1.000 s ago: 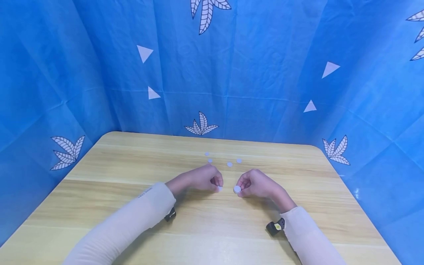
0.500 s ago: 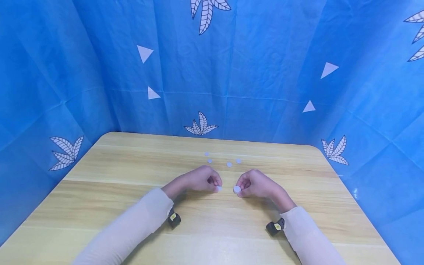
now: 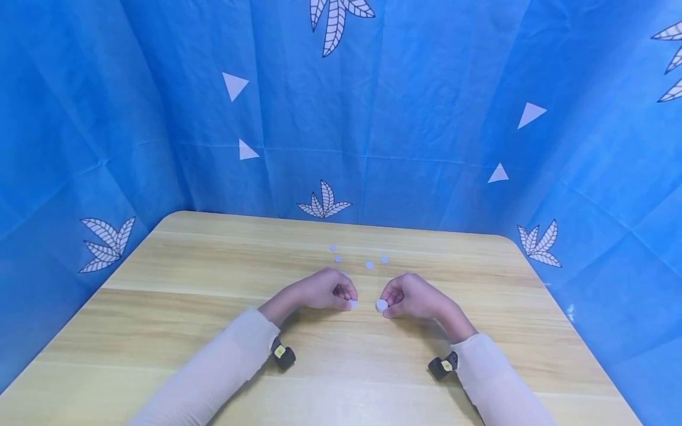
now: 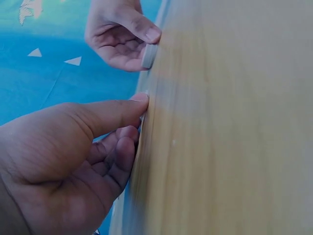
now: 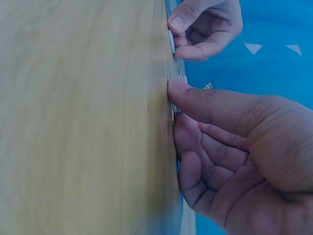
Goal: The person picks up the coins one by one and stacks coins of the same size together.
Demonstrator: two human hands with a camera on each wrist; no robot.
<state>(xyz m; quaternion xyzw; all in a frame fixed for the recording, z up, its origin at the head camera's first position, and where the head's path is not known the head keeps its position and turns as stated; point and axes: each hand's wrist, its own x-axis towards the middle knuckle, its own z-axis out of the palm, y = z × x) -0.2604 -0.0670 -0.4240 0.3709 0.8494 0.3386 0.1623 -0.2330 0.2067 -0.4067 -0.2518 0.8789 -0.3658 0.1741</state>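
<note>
Near the middle of the table, my left hand (image 3: 326, 290) pinches a small white disc (image 3: 354, 304) between thumb and fingers. In the right wrist view this disc (image 5: 171, 41) looks thin and stands on edge at the tabletop. My right hand (image 3: 417, 297) holds a thicker white round piece (image 3: 381, 305), like a short stack of discs, a short gap to the right. Its thick side (image 4: 149, 56) shows in the left wrist view, between thumb and fingers. Both hands stay low over the table, fingertips facing each other.
Beyond the hands lie several loose white discs, among them a left one (image 3: 338, 258) and a right one (image 3: 385, 259). The wooden table (image 3: 341, 378) ends at a blue curtain (image 3: 426, 106) with white leaf and triangle prints.
My left forearm has turned and its sleeve has shifted slightly right and down, bringing the black wrist camera further into view. Both hands keep their pinch in nearly the same place.
</note>
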